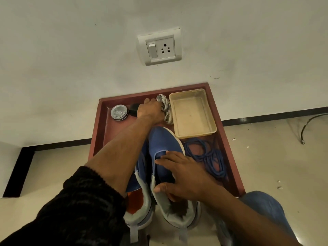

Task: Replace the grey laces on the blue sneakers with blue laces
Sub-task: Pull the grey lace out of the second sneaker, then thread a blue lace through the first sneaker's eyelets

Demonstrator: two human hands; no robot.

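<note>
Left hand (150,110) stretched to the far end of the red tray (99,128), fingers curled down onto the bundle of grey laces (166,109), apparently gripping it (fingertips hidden under the knuckles, so pinch or mere press not fully certain). Right hand (179,176) spread over the right-hand blue sneaker (165,144), fingers fairly straight along the tongue, thumb hooked at the collar, steadying rather than clutching. No lace visible in that shoe's eyelets. Second blue sneaker (140,173) just beside it on the left, mostly hidden under the left forearm, lacing impossible to tell. Blue laces (205,153) loose in a tangle on the tray floor to the right of the shoes, just below an empty cream plastic tub (192,112). Round tin (119,112) and a dark object beside the left hand.

Judged step: old grey laces out and being parked at the back of the tray; relacing not yet begun. Next move likely calls for letting go of the grey bundle, reaching across for the blue tangle, separating one lace, finding an end and feeding it through the lowest eyelets while the right hand holds the shoe firm.
</note>
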